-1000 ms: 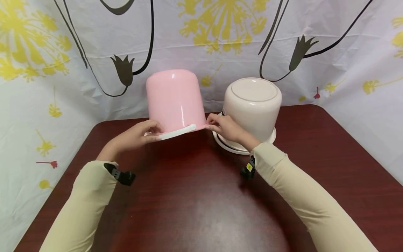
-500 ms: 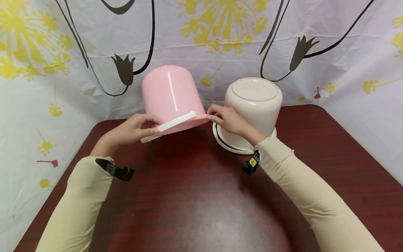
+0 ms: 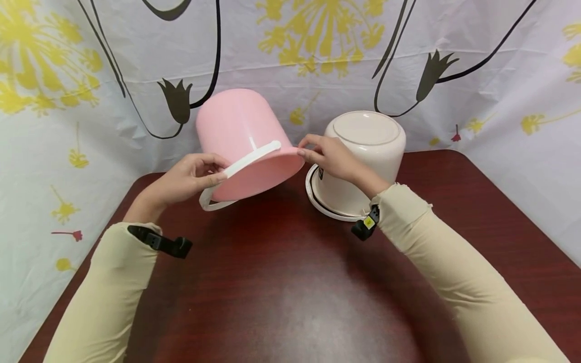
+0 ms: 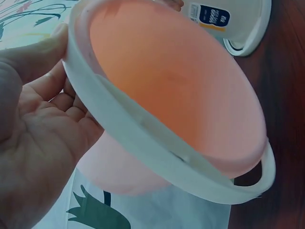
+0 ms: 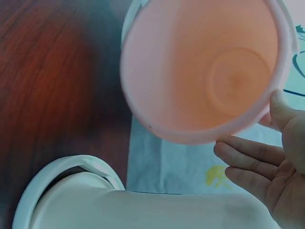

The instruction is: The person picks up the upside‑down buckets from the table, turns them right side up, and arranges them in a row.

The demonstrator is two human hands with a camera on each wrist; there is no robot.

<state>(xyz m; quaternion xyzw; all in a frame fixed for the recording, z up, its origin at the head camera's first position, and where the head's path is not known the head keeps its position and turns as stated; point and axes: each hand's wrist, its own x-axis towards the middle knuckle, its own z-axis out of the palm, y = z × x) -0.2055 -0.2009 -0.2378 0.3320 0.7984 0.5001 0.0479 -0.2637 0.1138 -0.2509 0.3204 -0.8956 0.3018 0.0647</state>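
A pink bucket [image 3: 240,121] is held up over the back of the table, tipped so that its mouth faces forward and down. Its white handle [image 3: 254,157] lies along the rim. My left hand [image 3: 181,179] pinches the rim and handle at the left, thumb in front and fingers behind, as the left wrist view shows on the handle [image 4: 143,138]. At the right, my right hand [image 3: 333,159] pinches the rim between thumb and fingers. In the right wrist view, the bucket's inside [image 5: 190,71] shows a round bottom and nothing in it.
A cream bucket [image 3: 367,156] stands upside down at the back right, its handle around the base and a dark label [image 4: 214,16] on its side. The dark red table [image 3: 290,282] ends at a flower-patterned cloth [image 3: 345,85].
Both hands have raised the pink bucket's rim and tilted it back, so its inside now shows. The cream bucket has stayed in place.
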